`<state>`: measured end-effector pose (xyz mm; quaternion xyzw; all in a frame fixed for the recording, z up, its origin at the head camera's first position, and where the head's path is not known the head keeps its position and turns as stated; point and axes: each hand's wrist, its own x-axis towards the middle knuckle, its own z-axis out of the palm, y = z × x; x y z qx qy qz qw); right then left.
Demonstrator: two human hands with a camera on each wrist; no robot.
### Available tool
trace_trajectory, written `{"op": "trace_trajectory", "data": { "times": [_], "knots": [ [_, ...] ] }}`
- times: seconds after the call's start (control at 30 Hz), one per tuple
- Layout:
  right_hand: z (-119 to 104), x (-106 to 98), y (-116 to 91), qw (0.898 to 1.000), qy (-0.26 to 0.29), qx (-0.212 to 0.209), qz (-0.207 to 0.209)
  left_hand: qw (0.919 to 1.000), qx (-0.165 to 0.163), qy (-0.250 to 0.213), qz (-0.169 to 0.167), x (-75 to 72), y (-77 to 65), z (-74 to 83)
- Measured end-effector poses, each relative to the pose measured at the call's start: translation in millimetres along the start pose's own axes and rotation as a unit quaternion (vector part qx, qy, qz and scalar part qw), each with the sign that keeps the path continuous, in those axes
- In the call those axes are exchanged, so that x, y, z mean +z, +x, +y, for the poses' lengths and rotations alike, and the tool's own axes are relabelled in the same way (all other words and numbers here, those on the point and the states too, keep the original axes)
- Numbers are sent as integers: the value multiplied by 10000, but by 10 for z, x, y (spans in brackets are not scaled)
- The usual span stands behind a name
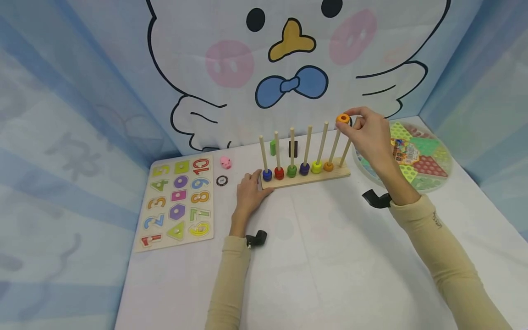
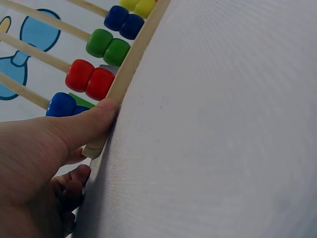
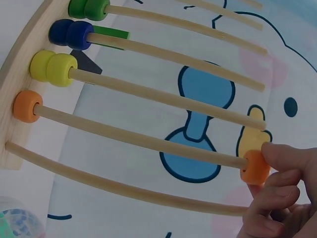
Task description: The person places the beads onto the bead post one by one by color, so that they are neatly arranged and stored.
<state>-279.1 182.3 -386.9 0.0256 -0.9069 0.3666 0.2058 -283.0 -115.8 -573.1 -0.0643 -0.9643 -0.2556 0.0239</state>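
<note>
A wooden bead stand [image 1: 307, 180] with a row of upright pegs stands on the white table. Its left end is gripped by my left hand [image 1: 247, 192], thumb along the front edge and fingers round the end. My right hand [image 1: 369, 137] pinches an orange bead [image 3: 255, 168] between thumb and fingers, right at the tip of the second peg from the right. One orange bead [image 3: 26, 106] sits at that peg's foot. Blue, red [image 2: 90, 79], green, dark blue and yellow [image 3: 53, 68] beads sit in pairs on the other pegs; the rightmost peg [image 3: 124, 189] is bare.
On the left lies a number-and-shape puzzle board [image 1: 165, 238], with a pink toy pig [image 1: 225, 162] and a black round chip [image 1: 222, 180] beside it. Green [image 1: 272, 147] and black blocks [image 1: 293, 149] stand behind the pegs. A round patterned game board [image 1: 425, 151] lies at right.
</note>
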Motion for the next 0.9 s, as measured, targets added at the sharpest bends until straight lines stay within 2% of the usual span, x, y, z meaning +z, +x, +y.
{"op": "trace_trajectory", "data": {
  "times": [0.3,0.4,0.5,0.6,0.7,0.8,0.9],
  "knots": [
    [22,46,-10,9997,-115,174,-104,10000,-27,-7,34,-38,-22,0],
    [49,16,-96,9998,11,180,-4,10000,52,-48,-3,-14,-25,23],
    [83,-7,-263,9985,444,8,307,9998,142,-95,-60,14,-38,49],
    [73,39,-496,9922,1066,-204,610,9998,183,-80,-88,15,-32,46],
    [48,181,-769,9883,1430,-257,455,9998,172,-39,-71,-13,-28,31],
    [55,384,-1016,9920,1221,-301,69,10000,19,-35,-41,-66,-83,42],
    [107,581,-1204,9973,536,-498,-84,9990,-383,55,-216,-161,-294,79]
  ]
}}
